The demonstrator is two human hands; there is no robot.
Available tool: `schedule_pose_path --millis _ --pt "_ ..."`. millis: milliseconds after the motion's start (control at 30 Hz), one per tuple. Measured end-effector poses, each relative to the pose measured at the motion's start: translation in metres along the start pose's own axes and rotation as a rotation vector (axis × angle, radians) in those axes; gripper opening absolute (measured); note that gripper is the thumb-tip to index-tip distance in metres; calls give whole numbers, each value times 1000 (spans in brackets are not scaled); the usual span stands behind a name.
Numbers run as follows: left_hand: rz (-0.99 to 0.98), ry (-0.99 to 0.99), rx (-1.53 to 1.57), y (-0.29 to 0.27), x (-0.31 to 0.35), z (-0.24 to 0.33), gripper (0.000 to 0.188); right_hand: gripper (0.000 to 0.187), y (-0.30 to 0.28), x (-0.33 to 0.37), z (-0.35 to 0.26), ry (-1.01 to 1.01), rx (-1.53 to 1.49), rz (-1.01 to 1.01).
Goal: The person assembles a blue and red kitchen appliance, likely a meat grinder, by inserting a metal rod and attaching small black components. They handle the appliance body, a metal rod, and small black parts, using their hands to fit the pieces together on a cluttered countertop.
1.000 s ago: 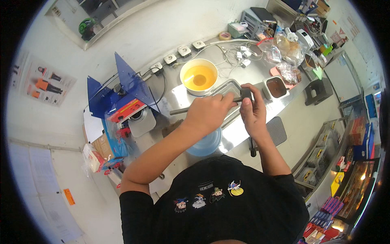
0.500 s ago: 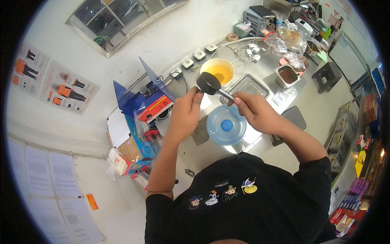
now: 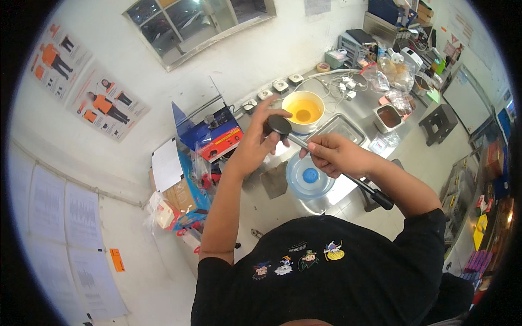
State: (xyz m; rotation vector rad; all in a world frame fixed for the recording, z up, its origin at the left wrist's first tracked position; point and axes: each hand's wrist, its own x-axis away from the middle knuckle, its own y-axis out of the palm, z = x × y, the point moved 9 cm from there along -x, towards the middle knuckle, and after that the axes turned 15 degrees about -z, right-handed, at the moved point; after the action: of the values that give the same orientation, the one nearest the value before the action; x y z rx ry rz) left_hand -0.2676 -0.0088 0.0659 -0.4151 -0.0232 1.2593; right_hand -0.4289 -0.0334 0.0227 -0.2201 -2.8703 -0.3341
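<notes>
Over the steel table I hold a mallet [image 3: 280, 126] with a black, drum-shaped head, a metal shaft and a black grip. My left hand [image 3: 255, 136] cups its head, thumb on one side and fingers loosely round the other. My right hand [image 3: 334, 154] is closed on the middle of the shaft; the grip end sticks out past my right forearm. Just beyond the head stands a white tub [image 3: 303, 110] with yellow inside. Below the shaft is a round, translucent blue lid or container [image 3: 310, 187] with a darker blue centre.
A steel tray [image 3: 356, 130] lies right of the tub, with a brown-filled container [image 3: 387, 118] beyond it. Cables and plugs [image 3: 345, 87] run along the wall. Boxes [image 3: 182, 198] crowd the left side. A dark stool [image 3: 438, 124] stands at the right.
The mallet's head has turned, and its grip end has come into view past my right forearm. My left fingers have spread round the head. The whole view has shifted slightly.
</notes>
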Motion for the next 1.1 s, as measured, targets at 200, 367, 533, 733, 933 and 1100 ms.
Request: schedule_pose_path --millis 200,367,533,733,933,1100 --pt "87 184 75 -1 8 -2 33 51 25 -10 30 91 -531 -472" --pt "116 120 -129 1 14 18 43 53 48 -21 50 146 -703 -604" --pt "70 -166 -304 0 21 3 43 50 28 -23 58 231 -272 -258" --pt "245 -320 -363 -11 23 -18 54 43 -9 -30 13 107 1066 347" --pt "157 -567 561 -9 29 -71 47 25 -9 -22 -16 -16 1423 512" --pt "190 -601 760 -15 36 -84 52 11 13 -22 -35 -199 1678 611"
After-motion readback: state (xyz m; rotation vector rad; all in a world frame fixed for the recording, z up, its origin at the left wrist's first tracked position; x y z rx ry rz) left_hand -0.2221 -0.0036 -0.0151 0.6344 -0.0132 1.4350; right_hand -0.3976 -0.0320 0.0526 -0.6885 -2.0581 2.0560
